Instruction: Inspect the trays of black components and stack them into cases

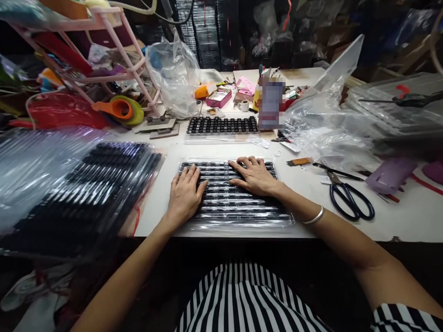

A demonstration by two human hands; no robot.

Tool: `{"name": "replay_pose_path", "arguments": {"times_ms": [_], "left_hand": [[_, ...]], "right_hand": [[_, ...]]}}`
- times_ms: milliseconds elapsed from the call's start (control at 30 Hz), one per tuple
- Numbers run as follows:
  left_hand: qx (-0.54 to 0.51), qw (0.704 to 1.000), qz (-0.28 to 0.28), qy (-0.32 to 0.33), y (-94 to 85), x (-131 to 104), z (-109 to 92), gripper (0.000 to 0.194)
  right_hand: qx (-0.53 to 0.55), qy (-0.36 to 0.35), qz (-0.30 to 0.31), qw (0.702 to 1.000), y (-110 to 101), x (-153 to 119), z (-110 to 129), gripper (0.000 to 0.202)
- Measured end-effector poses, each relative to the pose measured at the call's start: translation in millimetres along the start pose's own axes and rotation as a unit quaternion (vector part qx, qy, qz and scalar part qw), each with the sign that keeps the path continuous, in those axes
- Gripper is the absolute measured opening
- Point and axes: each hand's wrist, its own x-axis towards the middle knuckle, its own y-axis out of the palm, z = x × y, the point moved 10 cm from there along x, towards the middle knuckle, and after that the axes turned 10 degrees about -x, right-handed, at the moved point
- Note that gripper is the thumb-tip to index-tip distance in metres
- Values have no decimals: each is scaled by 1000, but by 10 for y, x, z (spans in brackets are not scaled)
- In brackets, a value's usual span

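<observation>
A clear plastic tray (pixel 238 216) with rows of long black parts lies flat on the white table in front of me. My left hand (pixel 185 191) rests on its left side, palm down with the fingers stretched forward. On the upper right part of the same tray lies my right hand (pixel 254 175), its fingers spread and the thumb pointing left. Neither hand is wrapped round anything. Beyond the tray sits a block of small black pieces in rows (pixel 221 124) on clear plastic. What the black parts are, I cannot make out.
Stacked, plastic-covered trays of black parts (pixel 93 184) stand at the left. Scissors (pixel 349 196) and an orange-handled cutter (pixel 299 161) lie to the right. Clear plastic bags (pixel 328 124) pile up behind them. A pink rack (pixel 128 64) stands at the back left.
</observation>
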Motion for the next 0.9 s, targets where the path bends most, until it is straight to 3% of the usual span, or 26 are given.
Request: {"name": "replay_pose_path", "arguments": {"times_ms": [233,333,567,900], "left_hand": [[-4,997,80,-5,0,88,52,69],[1,997,74,-5,-29,173,45,72],[18,996,90,-2,147,191,20,79],[19,999,50,3,35,271,-14,69]], "right_hand": [[-4,4,-27,1000,-41,-46,31,66],[-7,3,-32,999,-46,-39,37,66],[-14,0,-35,999,-40,-38,50,64],[-7,-18,-16,1000,-68,132,77,67]]}}
